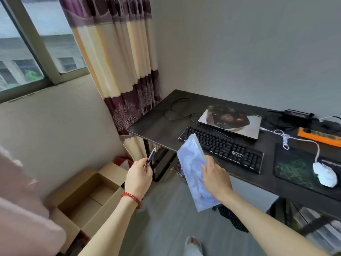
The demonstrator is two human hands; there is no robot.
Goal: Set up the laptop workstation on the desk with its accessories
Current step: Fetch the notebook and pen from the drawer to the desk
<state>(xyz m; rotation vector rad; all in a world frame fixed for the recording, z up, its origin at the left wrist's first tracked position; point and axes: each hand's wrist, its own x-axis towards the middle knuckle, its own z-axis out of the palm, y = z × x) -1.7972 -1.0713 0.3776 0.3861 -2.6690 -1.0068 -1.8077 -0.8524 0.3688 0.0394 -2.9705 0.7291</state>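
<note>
My left hand [138,179] grips a dark pen [151,156] that points up and away, in the air left of the desk. My right hand [215,177] holds a pale blue notebook [193,169] upright and tilted, just in front of the desk's near edge. On the dark desk [158,126] lie a closed laptop [230,121] with a picture on its lid, a black keyboard [223,148] in front of it, and a white mouse [324,174] on a dark mouse pad [293,167].
An open, empty cardboard box [86,198] stands on the floor at the lower left. A black cable [175,111] loops on the desk's far left. A black charger [295,115] and an orange power strip [321,136] sit at the desk's right. A curtain [125,71] hangs in the corner.
</note>
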